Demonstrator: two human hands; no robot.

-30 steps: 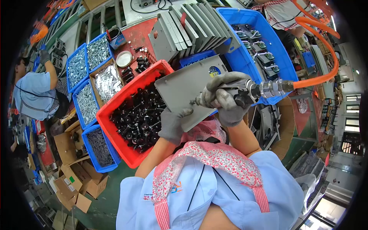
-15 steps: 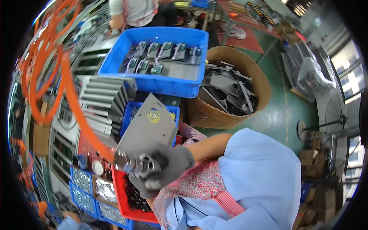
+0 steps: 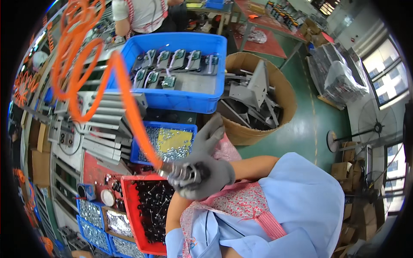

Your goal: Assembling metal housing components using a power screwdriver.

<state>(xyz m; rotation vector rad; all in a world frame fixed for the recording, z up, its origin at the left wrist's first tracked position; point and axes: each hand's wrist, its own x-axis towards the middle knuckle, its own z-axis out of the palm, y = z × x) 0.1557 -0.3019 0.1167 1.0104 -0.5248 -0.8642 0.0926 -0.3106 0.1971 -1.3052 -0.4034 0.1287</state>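
A metal-ended air tool hangs on an orange coiled hose, in front of my grey gloves. My left hand, mostly hidden behind it, appears closed around the tool. Close beside it, my right hand holds nothing, its fingers stretched toward the round cardboard bin. In that bin a grey metal plate stands tilted above other grey metal parts. Below my hands lies a red bin of black screws. Just beyond them, a blue bin contains small shiny metal parts and a yellow piece.
The orange hose crosses the view at left. A large blue tub bears metal parts with green circuit boards. Stacked grey metal profiles lie left of it. A person works at the far side. A fan stands at right.
The grey plate has left my hands and now stands in the cardboard bin. My right hand has opened. The tool has shifted right and the hose has swung along, uncovering the bins.
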